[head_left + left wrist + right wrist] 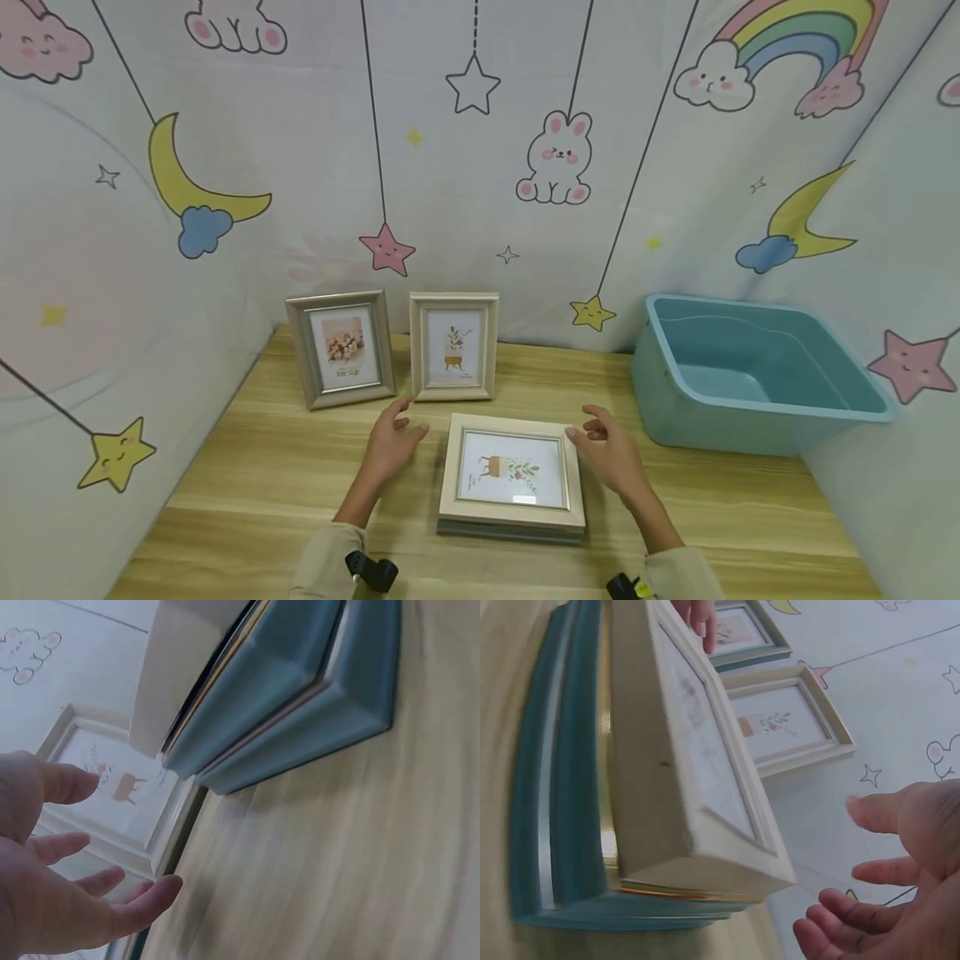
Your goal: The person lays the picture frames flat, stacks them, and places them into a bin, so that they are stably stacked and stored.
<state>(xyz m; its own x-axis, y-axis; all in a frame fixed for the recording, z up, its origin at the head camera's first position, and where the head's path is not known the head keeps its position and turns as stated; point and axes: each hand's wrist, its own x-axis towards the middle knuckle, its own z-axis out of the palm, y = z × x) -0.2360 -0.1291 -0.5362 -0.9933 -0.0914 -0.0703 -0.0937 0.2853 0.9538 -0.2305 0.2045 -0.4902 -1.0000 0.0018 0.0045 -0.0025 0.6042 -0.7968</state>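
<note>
Plainly, your left hand (390,447) and right hand (613,457) empty and loosely spread, between them a cream picture frame (512,471) flat atop teal-sided frames (259,694) on the wood-grain table (247,492), two upright frames (347,350) (453,350) behind, blue tub (720,427) rightward

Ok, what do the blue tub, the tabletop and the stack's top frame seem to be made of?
Blue tub: probably plastic, with smooth walls and a soft sheen.
Tabletop: wood or laminate, satin, with streaky grain.
Top frame: painted wood or plastic, smooth, no clear grain; shiny cover, glass or plastic, reflects light.
</note>
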